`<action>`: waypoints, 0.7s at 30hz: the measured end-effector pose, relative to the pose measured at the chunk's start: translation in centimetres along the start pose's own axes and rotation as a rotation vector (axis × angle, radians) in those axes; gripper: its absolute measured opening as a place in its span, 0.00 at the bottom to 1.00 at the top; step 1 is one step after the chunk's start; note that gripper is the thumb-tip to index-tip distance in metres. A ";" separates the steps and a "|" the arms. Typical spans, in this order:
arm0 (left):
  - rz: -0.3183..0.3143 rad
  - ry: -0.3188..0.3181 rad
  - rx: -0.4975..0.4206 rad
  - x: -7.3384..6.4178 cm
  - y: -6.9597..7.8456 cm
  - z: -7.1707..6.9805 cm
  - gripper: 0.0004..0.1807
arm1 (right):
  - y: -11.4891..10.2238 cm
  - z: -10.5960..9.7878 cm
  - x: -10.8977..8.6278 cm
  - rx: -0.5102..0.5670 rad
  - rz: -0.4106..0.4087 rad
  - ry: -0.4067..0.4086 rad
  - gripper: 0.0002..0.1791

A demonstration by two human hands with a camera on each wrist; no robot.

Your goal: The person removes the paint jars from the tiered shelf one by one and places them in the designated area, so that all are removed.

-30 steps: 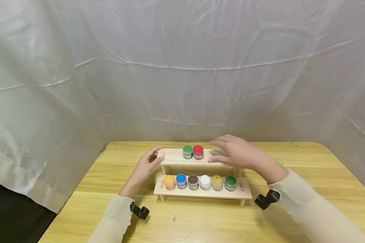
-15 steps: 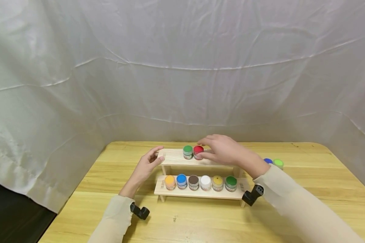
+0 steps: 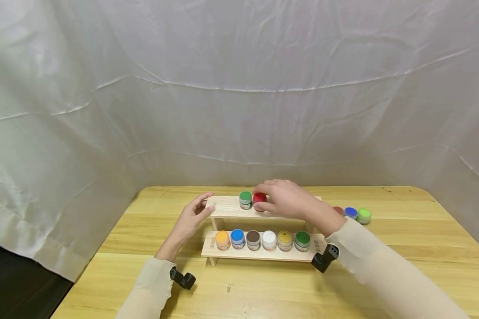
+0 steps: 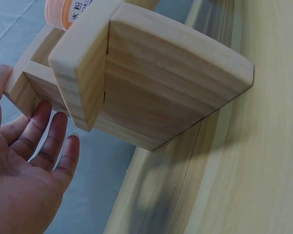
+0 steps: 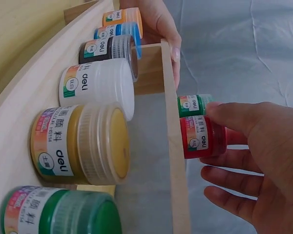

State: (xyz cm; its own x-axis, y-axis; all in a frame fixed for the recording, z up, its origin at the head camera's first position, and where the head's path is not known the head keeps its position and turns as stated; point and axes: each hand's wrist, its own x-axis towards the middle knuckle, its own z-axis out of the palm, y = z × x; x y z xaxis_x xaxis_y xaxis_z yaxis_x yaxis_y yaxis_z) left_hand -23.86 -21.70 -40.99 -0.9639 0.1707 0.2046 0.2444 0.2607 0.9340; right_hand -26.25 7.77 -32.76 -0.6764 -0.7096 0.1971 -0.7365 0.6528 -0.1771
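Observation:
My right hand [image 3: 285, 198] has come from the right over the upper board of a two-step wooden rack [image 3: 227, 206]. Its thumb and fingers pinch the lid of a red paint jar [image 5: 202, 136], which stands on that board. Directly left of the red jar is a green-lidded paint jar [image 3: 245, 200]. At the rack's left end, my left hand [image 3: 191, 215] grips the upper board, thumb on top and fingertips behind the end; the left wrist view shows these fingers [image 4: 41, 129] loosely bent beside the wood.
Several paint jars line the lower step, from an orange one [image 3: 222, 240] to a dark green one [image 3: 302, 241]. Right of the rack, beyond the right forearm, stand a brown-lidded jar [image 3: 338, 210], a blue-lidded jar [image 3: 351, 213] and a light green one [image 3: 364, 216]. A pale curtain [image 3: 239, 110] hangs behind the table.
My right hand has moved left along the upper board and closed on the red paint jar. Its arm no longer covers the jars at the right. The left hand stays put.

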 end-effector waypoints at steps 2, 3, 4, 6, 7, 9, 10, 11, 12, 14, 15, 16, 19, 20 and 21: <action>0.000 0.002 -0.005 0.3 -0.9 -0.1 0.26 | 0.0 -0.1 -0.2 0.004 -0.003 -0.002 0.22; -0.001 0.004 -0.008 0.4 -1.4 -0.1 0.26 | 0.0 -0.2 -0.3 0.010 -0.003 -0.003 0.22; 0.003 0.005 -0.009 0.5 -1.6 -0.1 0.26 | 0.0 -0.3 -0.4 0.015 -0.003 -0.002 0.22; 0.011 0.006 -0.009 0.5 -1.7 -0.2 0.26 | 0.0 -0.5 -0.6 0.029 0.001 0.000 0.22; 0.015 0.006 -0.010 0.5 -1.8 -0.2 0.26 | 0.0 -0.7 -0.8 0.036 0.003 0.004 0.22; 0.024 0.005 -0.010 0.5 -1.8 -0.2 0.26 | 0.0 -1.0 -1.1 0.050 0.004 0.012 0.22; 0.025 0.006 -0.009 0.5 -1.8 -0.2 0.26 | 0.1 -1.1 -1.2 0.053 0.001 0.018 0.21; 0.026 0.006 -0.009 0.5 -1.7 -0.2 0.26 | 0.1 -1.2 -1.4 0.058 0.002 0.023 0.21; 0.026 0.006 -0.006 0.5 -1.8 -0.2 0.27 | 0.2 -1.3 -1.6 0.063 0.002 0.027 0.21; 0.022 0.007 -0.007 0.5 -1.7 -0.3 0.27 | 0.3 -1.5 -1.9 0.071 0.008 0.032 0.22; 0.021 0.008 -0.008 0.5 -1.7 -0.3 0.27 | 0.3 -1.6 -2.1 0.076 0.013 0.033 0.22; 0.021 0.010 -0.011 0.5 -1.8 -0.3 0.27 | 0.4 -1.6 -2.3 0.080 0.017 0.034 0.22; 0.020 0.010 -0.017 0.5 -1.9 -0.3 0.26 | 0.6 -1.6 -2.8 0.087 0.030 0.041 0.22; 0.023 0.009 -0.018 0.5 -1.9 -0.3 0.26 | 0.7 -1.6 -3.0 0.086 0.034 0.045 0.22; 0.025 0.008 -0.018 0.5 -2.0 -0.3 0.26 | 0.9 -1.6 -3.2 0.086 0.037 0.050 0.21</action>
State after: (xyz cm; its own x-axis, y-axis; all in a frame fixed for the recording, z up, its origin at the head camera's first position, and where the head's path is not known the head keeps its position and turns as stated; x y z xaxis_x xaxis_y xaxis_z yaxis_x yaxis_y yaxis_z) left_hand -24.86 -22.39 -42.62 -0.9582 0.1695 0.2304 0.2668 0.2397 0.9335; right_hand -24.74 11.03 -32.02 -0.7037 -0.6700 0.2363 -0.7100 0.6516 -0.2669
